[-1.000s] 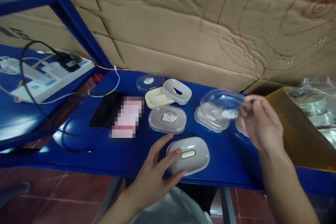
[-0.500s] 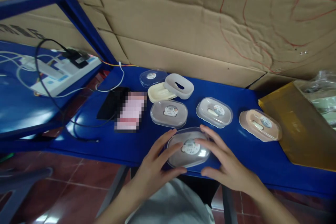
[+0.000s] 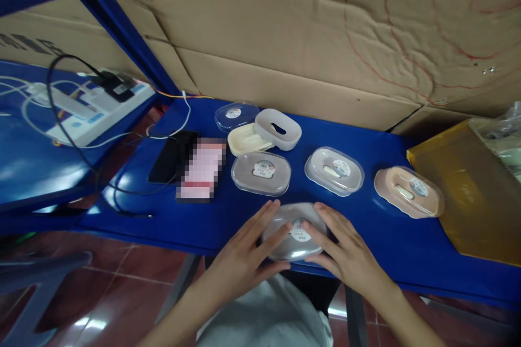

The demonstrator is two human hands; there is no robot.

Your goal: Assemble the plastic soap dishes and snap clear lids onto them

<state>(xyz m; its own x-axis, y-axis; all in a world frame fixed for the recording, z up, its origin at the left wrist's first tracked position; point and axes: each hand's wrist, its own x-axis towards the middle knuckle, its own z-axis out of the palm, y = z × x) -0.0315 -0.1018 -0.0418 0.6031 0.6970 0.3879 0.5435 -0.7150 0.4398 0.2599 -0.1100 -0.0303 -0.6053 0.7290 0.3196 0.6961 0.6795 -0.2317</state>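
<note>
Along the near edge of the blue table (image 3: 211, 227), left to right: left hand, grey dish, right hand. Left hand (image 3: 248, 249) spread, curved over the dish's left end; one finger reaches in over the top, others by the back-left rim, thumb by the near edge. Grey dish (image 3: 288, 244) lies flat between the two hands, clear lid (image 3: 299, 254) over it, label (image 3: 299, 234) on top. Right hand (image 3: 348, 246) near mirror of the left: fingers apart, one tip at the label, others by the back-right rim, thumb by the near edge. Neither hand pinches; how hard the tips press, cannot tell.

Hard to make out, left to right. Power strip (image 3: 106, 124) part-covered by plugs; cables run off at the left. Phone (image 3: 200, 169) screen masked in squares, black slab (image 3: 166, 160) just beside it. Loose lid (image 3: 226, 119) at the back, transparent, outline faint. Cream dish (image 3: 244, 142) overlapped on its right by a slotted tray (image 3: 290, 129). Second grey dish (image 3: 262, 185), lidded, beyond the left fingertips; print too small to read. Between the hands, fingers cover parts of lid and label; whether the lid sits fully down, unclear. White dish (image 3: 331, 181) and peach dish (image 3: 401, 203) beyond the right hand, both lidded. Carton (image 3: 468, 200) cut off by the right edge, contents barely seen.
</note>
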